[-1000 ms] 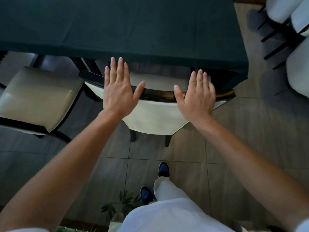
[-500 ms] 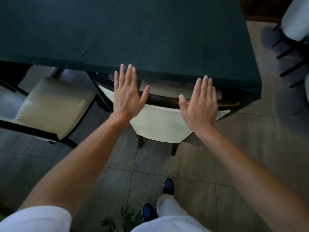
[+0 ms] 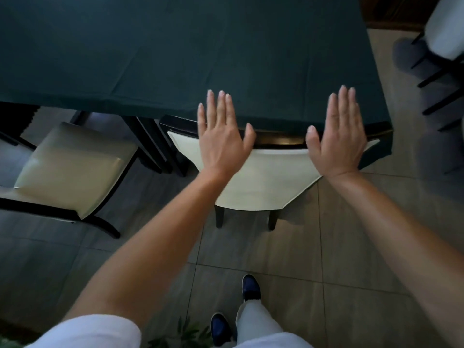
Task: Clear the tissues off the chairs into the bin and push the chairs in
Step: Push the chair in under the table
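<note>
A cream-backed chair [image 3: 261,182] with a dark top rail stands right under the edge of the table [image 3: 175,51], which wears a dark green cloth; its seat is hidden beneath the cloth. My left hand [image 3: 221,139] lies flat with straight fingers over the left part of the chair's back. My right hand [image 3: 339,139] lies flat the same way over the right part. A second chair [image 3: 72,167] with a cream seat stands pulled out at the left, its seat bare. No tissue and no bin appear in view.
Grey floor tiles [image 3: 288,259] spread below the chairs. More dark-framed chairs with white cushions [image 3: 444,28] stand at the far right. My feet in dark shoes [image 3: 251,287] stand behind the pushed chair, with plant leaves [image 3: 180,337] at the bottom edge.
The chair under my hands has slid forward under the table until its seat vanished beneath the cloth. Both hands moved forward with it and stayed flat.
</note>
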Tool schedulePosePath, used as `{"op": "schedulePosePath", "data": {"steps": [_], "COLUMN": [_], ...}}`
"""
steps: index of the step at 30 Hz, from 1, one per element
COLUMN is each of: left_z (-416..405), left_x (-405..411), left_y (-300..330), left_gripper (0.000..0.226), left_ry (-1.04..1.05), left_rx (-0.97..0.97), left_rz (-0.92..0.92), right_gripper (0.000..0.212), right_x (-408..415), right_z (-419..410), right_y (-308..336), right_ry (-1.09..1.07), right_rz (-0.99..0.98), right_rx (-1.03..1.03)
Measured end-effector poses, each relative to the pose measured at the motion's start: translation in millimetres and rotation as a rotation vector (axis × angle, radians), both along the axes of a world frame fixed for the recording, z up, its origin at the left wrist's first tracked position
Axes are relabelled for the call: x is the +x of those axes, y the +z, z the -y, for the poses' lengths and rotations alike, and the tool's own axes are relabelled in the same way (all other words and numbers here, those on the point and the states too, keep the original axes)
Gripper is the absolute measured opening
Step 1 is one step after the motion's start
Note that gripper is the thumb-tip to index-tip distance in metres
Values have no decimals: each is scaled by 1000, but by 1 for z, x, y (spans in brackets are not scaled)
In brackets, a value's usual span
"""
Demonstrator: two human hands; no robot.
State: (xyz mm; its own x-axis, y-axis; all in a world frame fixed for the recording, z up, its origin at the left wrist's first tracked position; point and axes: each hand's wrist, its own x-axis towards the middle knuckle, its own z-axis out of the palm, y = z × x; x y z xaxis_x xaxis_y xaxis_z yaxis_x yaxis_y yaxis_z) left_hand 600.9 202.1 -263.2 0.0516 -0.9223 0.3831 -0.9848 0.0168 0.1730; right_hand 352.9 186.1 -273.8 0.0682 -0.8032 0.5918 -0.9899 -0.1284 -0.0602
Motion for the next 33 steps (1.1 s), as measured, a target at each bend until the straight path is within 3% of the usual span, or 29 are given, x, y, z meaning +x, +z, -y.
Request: {"op": "schedulePosePath", "data": {"steps": [8, 13, 23, 28, 33], "left_z": [47, 59, 80, 93, 74], "left_x": [52, 32, 17, 28, 19], "left_y": [16, 19, 16, 29, 15], "left_gripper": [72, 68, 65, 66, 66], "left_ry": [-4, -32, -100, -193, -260], "left_rx": [-24, -33, -246, -229, -262], "left_rz": [7, 15, 40, 37, 21], "right_gripper": [68, 71, 64, 71, 66], "right_x": [53, 28, 6, 16, 4], "right_z": [32, 56, 66, 73, 48], "right_y": [21, 30, 36, 47, 33], "right_ry": [43, 93, 72, 22, -11], "right_rz": [19, 12, -12, -13, -5], "right_rx": [20, -36, 150, 263, 235]}}
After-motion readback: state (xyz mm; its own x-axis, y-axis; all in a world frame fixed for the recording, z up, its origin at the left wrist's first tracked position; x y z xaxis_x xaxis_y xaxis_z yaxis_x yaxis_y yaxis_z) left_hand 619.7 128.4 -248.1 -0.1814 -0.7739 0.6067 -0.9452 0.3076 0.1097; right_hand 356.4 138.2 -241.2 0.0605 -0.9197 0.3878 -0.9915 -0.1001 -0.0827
